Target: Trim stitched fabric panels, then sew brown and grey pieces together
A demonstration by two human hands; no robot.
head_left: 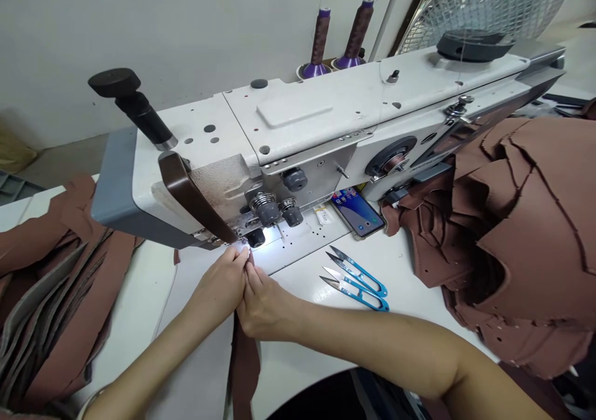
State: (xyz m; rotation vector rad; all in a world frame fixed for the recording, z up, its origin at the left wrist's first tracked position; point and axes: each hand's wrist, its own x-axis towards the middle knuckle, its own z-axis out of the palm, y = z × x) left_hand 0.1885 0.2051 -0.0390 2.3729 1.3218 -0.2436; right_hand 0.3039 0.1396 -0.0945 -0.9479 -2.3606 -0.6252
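A white sewing machine (pixel 298 110) stretches across the view, its work lamp shining down near the needle area. My left hand (pixel 224 278) is closed in a pinch right by the needle end, on the edge of a reddish-brown leather strip. Pressed against it, my right hand (pixel 261 299) is also closed on the strip. The leather strip (pixel 245 370) hangs down below both hands toward me. The needle and presser foot are mostly hidden behind the fingers and the brown lever (pixel 193 193).
Two blue thread snips (pixel 356 277) lie right of my hands. Behind them, a phone (pixel 357 212) rests by the machine. Leather pieces are heaped at right (pixel 535 221) and stacked at left (pixel 69 321). Brown thread cones (pixel 357 32) and a fan (pixel 484 10) stand behind.
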